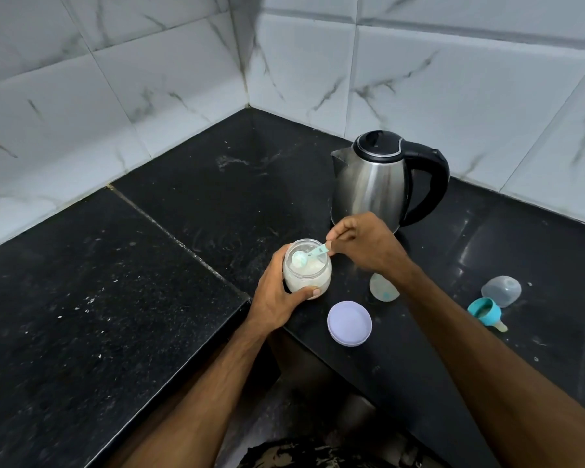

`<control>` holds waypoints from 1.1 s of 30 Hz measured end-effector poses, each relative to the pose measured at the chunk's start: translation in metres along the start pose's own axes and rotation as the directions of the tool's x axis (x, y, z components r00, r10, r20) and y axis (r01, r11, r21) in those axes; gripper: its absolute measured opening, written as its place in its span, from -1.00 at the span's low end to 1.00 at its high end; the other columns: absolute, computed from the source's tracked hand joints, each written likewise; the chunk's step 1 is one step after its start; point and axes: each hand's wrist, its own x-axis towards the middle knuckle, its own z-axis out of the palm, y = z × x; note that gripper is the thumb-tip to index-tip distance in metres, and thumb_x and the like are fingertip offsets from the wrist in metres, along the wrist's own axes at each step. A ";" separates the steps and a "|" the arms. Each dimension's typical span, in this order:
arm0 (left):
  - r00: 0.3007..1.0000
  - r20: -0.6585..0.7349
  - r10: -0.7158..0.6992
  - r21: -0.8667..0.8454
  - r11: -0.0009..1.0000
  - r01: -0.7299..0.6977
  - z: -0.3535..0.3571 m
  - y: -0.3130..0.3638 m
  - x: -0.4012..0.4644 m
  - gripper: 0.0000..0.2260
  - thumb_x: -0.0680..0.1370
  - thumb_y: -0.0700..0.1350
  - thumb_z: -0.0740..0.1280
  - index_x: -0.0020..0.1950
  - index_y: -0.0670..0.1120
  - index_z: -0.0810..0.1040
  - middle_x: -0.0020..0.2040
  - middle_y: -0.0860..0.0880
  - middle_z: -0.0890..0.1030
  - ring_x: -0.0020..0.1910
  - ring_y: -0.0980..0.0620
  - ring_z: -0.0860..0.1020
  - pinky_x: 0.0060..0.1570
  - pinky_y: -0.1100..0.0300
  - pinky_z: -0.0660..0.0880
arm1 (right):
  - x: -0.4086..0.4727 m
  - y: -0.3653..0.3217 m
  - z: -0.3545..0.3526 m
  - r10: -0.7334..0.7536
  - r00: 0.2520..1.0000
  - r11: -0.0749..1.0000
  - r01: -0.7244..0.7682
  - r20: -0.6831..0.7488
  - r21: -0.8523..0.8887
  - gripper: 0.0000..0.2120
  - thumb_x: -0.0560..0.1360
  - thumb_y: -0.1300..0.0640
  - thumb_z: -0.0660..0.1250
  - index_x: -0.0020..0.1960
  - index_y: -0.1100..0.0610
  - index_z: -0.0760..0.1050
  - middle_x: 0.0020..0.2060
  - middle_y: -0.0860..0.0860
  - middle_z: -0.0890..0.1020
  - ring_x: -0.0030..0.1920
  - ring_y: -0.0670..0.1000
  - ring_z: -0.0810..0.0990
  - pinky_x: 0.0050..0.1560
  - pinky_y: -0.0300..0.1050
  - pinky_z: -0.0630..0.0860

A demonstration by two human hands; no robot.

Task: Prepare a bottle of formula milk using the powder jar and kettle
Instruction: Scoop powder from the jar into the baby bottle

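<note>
scooping powder, bottle not yet filled

one black counter [81, 315] fills the corner under the tiled walls, and everything stands on its right-hand run. one steel kettle [372, 184] stands at the back, near the wall, lid down. one jar [306, 270] of white powder is at the counter's inner corner by the front edge, open; the left hand [277, 295] is wrapped round its side, fingers and thumb curled on the glass. the right hand [365, 244] pinches the handle of one pale blue scoop [309, 256], whose bowl is down inside the jar's mouth. one lilac lid [349, 323] lies flat just beside the jar, toward the front edge. one bottle [382, 288] stands behind the right wrist, mostly hidden, so its contents cannot be told. one clear cap [502, 290] and one teal collar with teat [485, 314] lie together further right

judged from this: jar and bottle are opened, scooping is in hand. still to do: powder into the bottle, water from the kettle, collar and cap back on, mixing
</note>
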 end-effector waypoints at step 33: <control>0.993 -0.021 -0.113 -0.008 0.994 0.113 -0.002 0.019 0.006 -0.03 0.24 0.08 0.62 0.55 0.06 0.19 0.43 0.16 0.34 0.36 0.24 0.36 0.37 0.22 0.30 | -0.010 0.013 -0.031 0.084 0.984 0.941 -0.027 -0.155 0.337 -0.95 0.46 0.29 0.43 -0.14 0.17 0.63 -0.30 0.09 0.71 -0.29 -0.02 0.62 -0.35 -0.31 0.47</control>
